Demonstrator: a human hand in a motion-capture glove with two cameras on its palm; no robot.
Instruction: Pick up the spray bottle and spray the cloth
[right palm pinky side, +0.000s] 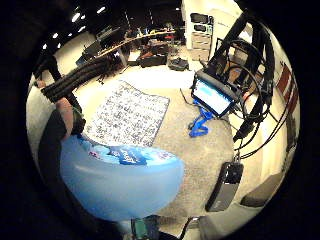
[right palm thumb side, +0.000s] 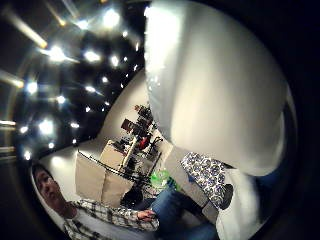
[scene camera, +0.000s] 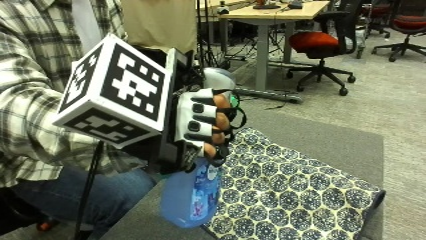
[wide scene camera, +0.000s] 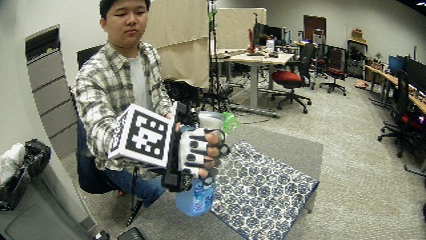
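Behind curled fingers (scene camera: 214, 121), bottle neck (scene camera: 216, 80) perhaps.

We saw a large room with grey carpet (wide scene camera: 359, 165) underfoot and pale walls (wide scene camera: 40, 20). A light wooden desk (scene camera: 276, 12) stood behind, with a red-seated office chair (scene camera: 319, 42) beside it and a beige screen panel (wide scene camera: 176, 37) close by. More desks and dark chairs lined the far side, and small ceiling lights (right palm thumb side: 90, 55) shone against a dark ceiling.
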